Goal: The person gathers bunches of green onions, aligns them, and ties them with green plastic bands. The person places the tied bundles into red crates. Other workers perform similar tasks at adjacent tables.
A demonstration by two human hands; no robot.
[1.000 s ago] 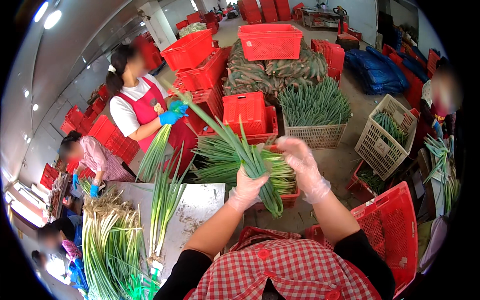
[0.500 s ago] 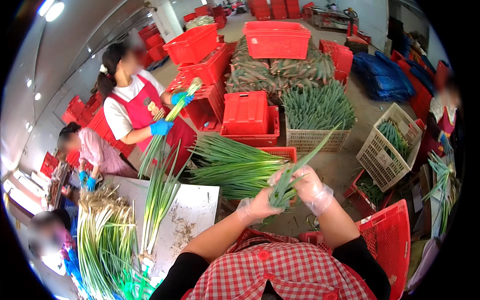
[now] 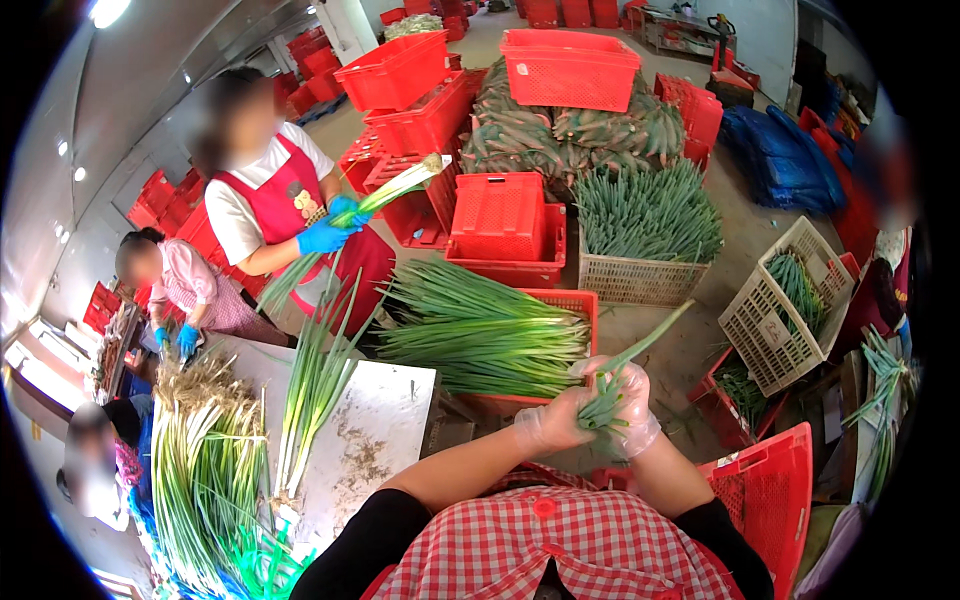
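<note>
Your left hand [image 3: 548, 428] and right hand [image 3: 628, 402] meet in front of your chest, both in clear gloves, fingers [image 3: 585, 400] clenched around a green scallion stalk [image 3: 618, 378]. The stalk runs up and to the right from your grip, its thin end sticking out over the floor. Just beyond your hands a red crate [image 3: 570, 300] holds a pile of scallions [image 3: 480, 335] lying flat. To your left, the white surface [image 3: 375, 430] carries a bunch of long scallions [image 3: 305, 400]. Across it a person in a red apron [image 3: 285, 205] holds another stalk in blue-gloved hands [image 3: 330, 230].
</note>
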